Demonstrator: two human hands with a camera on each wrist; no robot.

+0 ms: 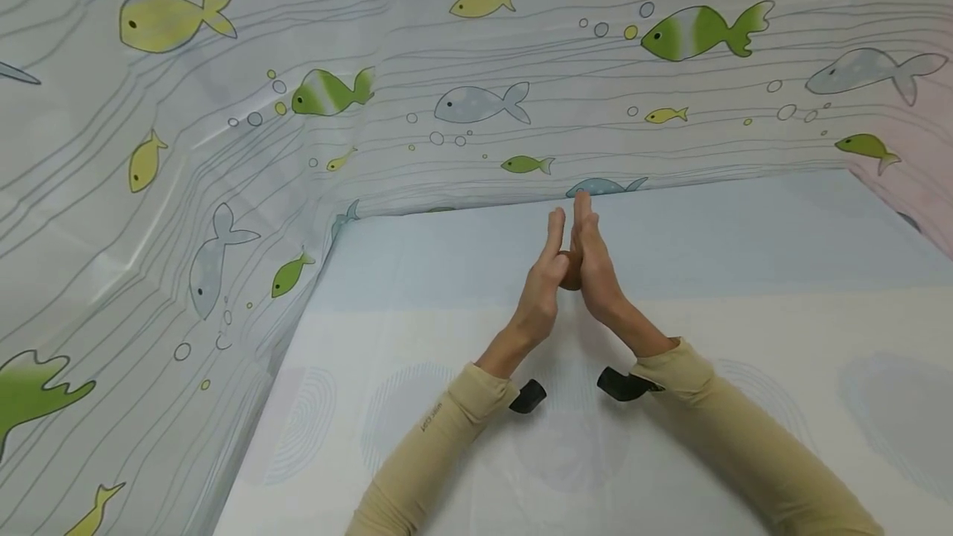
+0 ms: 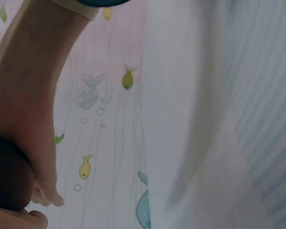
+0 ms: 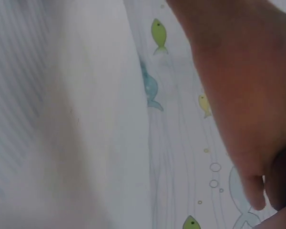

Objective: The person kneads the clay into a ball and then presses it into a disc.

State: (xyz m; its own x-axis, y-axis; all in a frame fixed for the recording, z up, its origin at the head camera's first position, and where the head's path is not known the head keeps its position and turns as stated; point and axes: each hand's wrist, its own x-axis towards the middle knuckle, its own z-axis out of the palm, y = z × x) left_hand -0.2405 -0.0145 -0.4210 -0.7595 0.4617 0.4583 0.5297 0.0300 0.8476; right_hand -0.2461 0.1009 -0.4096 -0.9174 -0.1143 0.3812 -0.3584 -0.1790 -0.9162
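Note:
Between the palms of my two hands sits a round, dark brown ball-like lump (image 1: pixel 570 271), raised above the table. My left hand (image 1: pixel 541 288) presses it from the left, its fingers straight and pointing up and away. From the other side my right hand (image 1: pixel 597 271) presses with straight fingers. The left wrist view shows the dark lump (image 2: pixel 8 176) at the lower left, between the hands. In the right wrist view only part of the lump (image 3: pixel 282 179) appears at the right edge. What the lump is made of cannot be told.
A table with a white and pale blue cloth (image 1: pixel 447 271) lies under the hands. Behind and to the left hangs a fish-print curtain (image 1: pixel 387 31). Black pieces (image 1: pixel 529 396) stick out by both wrists, below the beige sleeves (image 1: pixel 439 445).

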